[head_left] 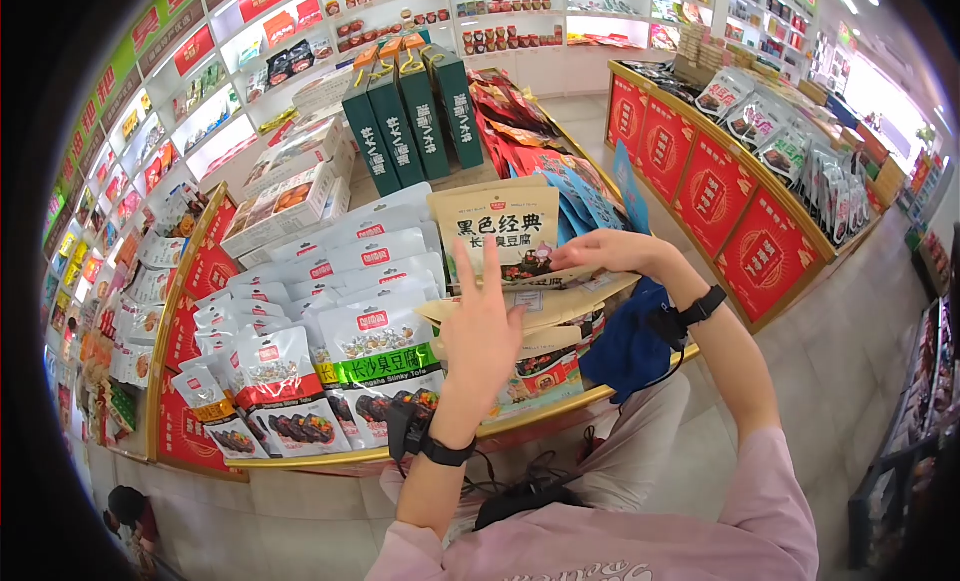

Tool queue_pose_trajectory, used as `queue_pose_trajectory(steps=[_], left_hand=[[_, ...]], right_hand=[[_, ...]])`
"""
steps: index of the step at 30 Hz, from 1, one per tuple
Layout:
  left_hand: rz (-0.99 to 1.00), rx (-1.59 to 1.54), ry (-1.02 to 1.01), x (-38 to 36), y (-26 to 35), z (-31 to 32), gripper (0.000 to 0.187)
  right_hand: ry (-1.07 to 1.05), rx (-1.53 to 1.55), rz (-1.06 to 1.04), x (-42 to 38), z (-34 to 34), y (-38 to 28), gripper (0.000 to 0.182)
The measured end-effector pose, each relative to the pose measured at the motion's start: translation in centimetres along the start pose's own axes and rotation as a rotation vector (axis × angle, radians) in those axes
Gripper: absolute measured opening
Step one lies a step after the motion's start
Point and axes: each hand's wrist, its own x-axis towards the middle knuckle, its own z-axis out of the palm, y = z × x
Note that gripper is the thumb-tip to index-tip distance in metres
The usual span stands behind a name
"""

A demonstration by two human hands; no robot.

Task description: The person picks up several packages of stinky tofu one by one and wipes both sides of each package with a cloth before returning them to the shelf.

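Note:
A beige snack bag (490, 227) with dark printed lettering stands upright in the middle of the display table. My left hand (480, 331) is in front of its lower left part, two fingers stretched upward and the thumb out to the side. From the right, my right hand (615, 253) grips the bag's right edge with bent fingers. Other beige bags (545, 366) lean in the row just below both hands, partly hidden by them. Left of my left hand stand silver-white stinky tofu bags (385, 346) in rows.
Green boxes (425, 121) stand behind the bags, with white boxes (285, 201) to their left. Blue bags (575, 206) and red bags (515, 121) fill the right side. A blue cloth item (625, 346) is by the table's front corner. Another display (715, 196) stands across the aisle.

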Motion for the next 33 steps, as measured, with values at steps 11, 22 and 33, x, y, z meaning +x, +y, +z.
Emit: queue_pose_trajectory(steps=[11, 22, 33], left_hand=[[-0.052, -0.112, 0.108, -0.8, -0.1, 0.1, 0.097], [0.073, -0.034, 0.185, 2.2, -2.3, 2.5, 0.073], [0.166, -2.152, -0.536, -1.2, -3.5, 4.6, 0.088]], right_hand=[[-0.025, 0.091, -0.131, -0.6, 1.6, 2.0, 0.06], [0.726, 0.289, -0.277, -4.7, -2.1, -1.7, 0.038], [1.131, 0.49, -0.566, -13.1, 4.8, -6.0, 0.029]])
